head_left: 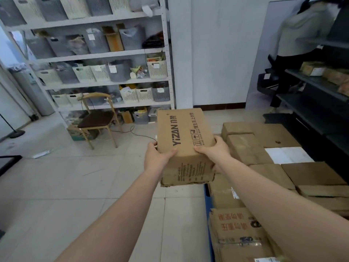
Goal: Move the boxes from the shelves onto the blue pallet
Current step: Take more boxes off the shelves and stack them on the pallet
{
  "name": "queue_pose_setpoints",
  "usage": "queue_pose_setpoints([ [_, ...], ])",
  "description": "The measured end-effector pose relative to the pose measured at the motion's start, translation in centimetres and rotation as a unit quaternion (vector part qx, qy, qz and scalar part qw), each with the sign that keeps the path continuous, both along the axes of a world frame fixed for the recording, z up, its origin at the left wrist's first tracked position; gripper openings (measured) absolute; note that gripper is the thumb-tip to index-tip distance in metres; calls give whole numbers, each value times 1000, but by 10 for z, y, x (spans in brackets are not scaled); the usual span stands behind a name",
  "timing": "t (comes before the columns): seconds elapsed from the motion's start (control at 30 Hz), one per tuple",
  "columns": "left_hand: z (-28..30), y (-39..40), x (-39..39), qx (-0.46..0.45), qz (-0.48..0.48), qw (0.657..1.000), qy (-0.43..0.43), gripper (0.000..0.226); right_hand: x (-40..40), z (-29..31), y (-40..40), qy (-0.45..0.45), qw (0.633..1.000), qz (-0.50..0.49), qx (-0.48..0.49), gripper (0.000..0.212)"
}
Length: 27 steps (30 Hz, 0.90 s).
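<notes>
I hold a brown cardboard box (181,129) printed "YiZAN" out in front of me, above the floor. My left hand (157,157) grips its near left corner. My right hand (215,150) grips its near right side, fingers wrapped under. To the right lie several brown boxes (264,163) stacked together on the blue pallet (207,203), of which only a thin blue edge shows. The held box hangs just left of that stack. A dark shelf unit (317,86) at the far right carries more boxes (313,69).
A white shelf rack (105,53) full of baskets lines the back wall. A wooden chair (98,120) stands before it, with a cable on the tiled floor. A person (302,35) stands at the dark shelves, back right.
</notes>
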<state>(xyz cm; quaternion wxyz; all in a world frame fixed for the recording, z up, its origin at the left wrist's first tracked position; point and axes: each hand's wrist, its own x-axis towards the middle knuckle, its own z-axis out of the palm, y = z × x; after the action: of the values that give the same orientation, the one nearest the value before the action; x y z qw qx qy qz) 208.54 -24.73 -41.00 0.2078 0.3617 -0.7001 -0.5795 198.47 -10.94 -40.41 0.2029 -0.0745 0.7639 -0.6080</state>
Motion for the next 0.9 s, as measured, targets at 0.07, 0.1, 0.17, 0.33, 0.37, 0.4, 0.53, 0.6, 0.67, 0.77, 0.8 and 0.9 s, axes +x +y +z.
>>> queue_pose_setpoints([
  [0.07, -4, -33, -32, 5, -2, 1000, -8, 75, -33, -7, -30, 10, 1000, 1, -1, 71],
  [0.1, -4, -48, -49, 9, -2, 1000, -15, 80, -50, -9, -44, 10, 1000, 3, 0, 72],
  [0.17, -5, -78, -83, 13, -10, 1000, -25, 87, -84, -10, -71, 13, 1000, 9, -1, 75],
  [0.33, -16, -141, -173, 39, -50, 997, -33, 83, -169, -12, -126, 39, 999, -6, 33, 75],
  [0.37, -20, -151, -193, 45, -60, 997, -34, 81, -185, -14, -134, 46, 998, -15, 46, 77],
  [0.4, -25, -160, -214, 48, -70, 996, -32, 79, -203, -18, -142, 53, 996, -26, 63, 79],
  [0.53, -48, -194, -309, 32, -127, 991, -40, 77, -277, -40, -171, 52, 987, -77, 130, 88],
  [0.6, -64, -213, -358, 25, -163, 985, -56, 78, -312, -54, -185, 33, 984, -108, 139, 90],
  [0.67, -80, -230, -407, 27, -196, 978, -69, 80, -347, -67, -198, 19, 978, -142, 149, 89],
  [0.77, -108, -250, -472, 39, -241, 965, -97, 81, -399, -88, -214, 4, 965, -188, 183, 87],
  [0.8, -118, -254, -491, 43, -255, 960, -104, 81, -415, -96, -218, -2, 961, -198, 190, 90],
  [0.9, -150, -261, -548, 51, -277, 951, -126, 82, -466, -123, -227, -29, 952, -212, 220, 95],
])
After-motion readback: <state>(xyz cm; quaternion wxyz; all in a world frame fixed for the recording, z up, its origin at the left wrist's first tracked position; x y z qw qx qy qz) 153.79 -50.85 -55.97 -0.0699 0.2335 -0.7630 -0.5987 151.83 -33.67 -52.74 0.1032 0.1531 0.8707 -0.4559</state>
